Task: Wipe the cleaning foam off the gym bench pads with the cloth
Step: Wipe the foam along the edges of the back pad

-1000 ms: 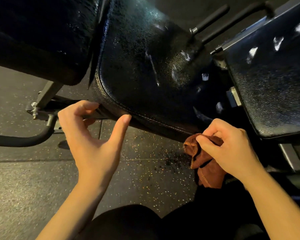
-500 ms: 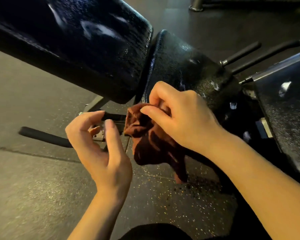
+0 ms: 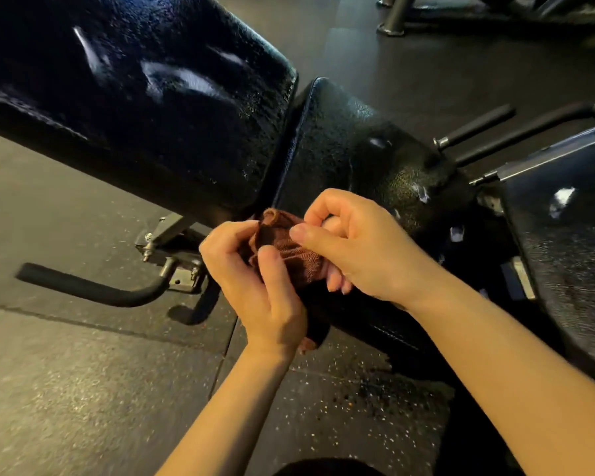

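Note:
A brown cloth (image 3: 289, 250) is bunched between both hands at the centre of the view. My left hand (image 3: 255, 283) grips it from the left, thumb on top. My right hand (image 3: 354, 245) pinches it from the right. Behind them are black gym bench pads: a long back pad (image 3: 134, 97) with white foam streaks (image 3: 182, 80) at upper left, a seat pad (image 3: 358, 156) with small foam spots at centre, and another pad (image 3: 571, 242) with foam dabs on the right. The hands hover just in front of the gap between back pad and seat pad.
Under the bench a grey metal bracket (image 3: 165, 249) and a black padded handle (image 3: 83, 286) stick out to the left. Two black bars (image 3: 478, 125) rise behind the seat pad. The floor is dark speckled rubber (image 3: 83, 389). Other equipment feet (image 3: 395, 15) stand far back.
My right hand carried the cloth from the seat pad's lower edge leftward and up. My left hand, open before, has closed on the cloth. The view tilted upward, showing more of the back pad.

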Tool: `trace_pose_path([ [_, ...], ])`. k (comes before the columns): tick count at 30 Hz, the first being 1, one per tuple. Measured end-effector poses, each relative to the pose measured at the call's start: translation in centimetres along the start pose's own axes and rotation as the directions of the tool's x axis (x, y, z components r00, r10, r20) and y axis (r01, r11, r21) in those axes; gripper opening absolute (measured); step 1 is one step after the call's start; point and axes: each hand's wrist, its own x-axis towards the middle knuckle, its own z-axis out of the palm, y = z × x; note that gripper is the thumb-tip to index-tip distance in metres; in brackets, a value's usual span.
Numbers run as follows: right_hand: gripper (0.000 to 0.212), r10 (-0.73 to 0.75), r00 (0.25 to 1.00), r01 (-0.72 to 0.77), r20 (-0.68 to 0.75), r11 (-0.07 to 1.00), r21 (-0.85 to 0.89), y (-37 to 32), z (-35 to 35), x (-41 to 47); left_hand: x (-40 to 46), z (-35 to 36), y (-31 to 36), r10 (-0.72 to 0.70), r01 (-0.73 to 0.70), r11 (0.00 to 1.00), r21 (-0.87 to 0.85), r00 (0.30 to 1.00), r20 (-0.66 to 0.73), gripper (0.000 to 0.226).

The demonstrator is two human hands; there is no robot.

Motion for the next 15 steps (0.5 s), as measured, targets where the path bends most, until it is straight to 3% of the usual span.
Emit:
trace_pose_path([
  [3,0.015,-0.028,0.996,0.029,-0.082,1.0,0.005,0.4,0.5,-0.7,0.0,0.5,0.5,-0.172,0.164,0.981,-0.107,0.983,-0.068,0.023],
  [4,0.015,-0.038,0.993,0.039,-0.115,0.999,0.005,0.5,0.7,-1.0,0.1,0.7,0.9,-0.298,0.277,0.943,-0.183,0.949,-0.104,0.022],
  [5,0.015,-0.048,0.987,0.049,-0.151,0.999,0.004,0.6,0.9,-1.3,0.1,1.0,1.2,-0.464,0.416,0.864,-0.284,0.877,-0.126,0.02],
  [7,0.015,-0.062,0.975,0.061,-0.213,0.998,-0.009,0.7,1.3,-1.8,-0.3,1.4,1.6,-0.756,0.653,0.596,-0.466,0.653,-0.051,0.03],
  [10,0.015,-0.068,0.965,0.063,-0.252,0.998,-0.029,0.6,1.6,-2.2,-1.1,0.6,1.7,-0.904,0.798,0.172,-0.577,0.361,0.23,0.066],
  [12,0.012,-0.072,0.96,0.063,-0.272,0.997,-0.042,0.7,1.6,-2.3,-1.1,0.1,1.6,-0.923,0.836,0.092,-0.542,0.276,0.269,0.069],
  [15,0.004,-0.085,0.934,0.093,-0.346,0.996,0.004,0.7,2.0,-2.9,-0.5,-0.6,1.5,-0.939,0.875,0.13,-0.466,0.26,0.226,0.064],
])
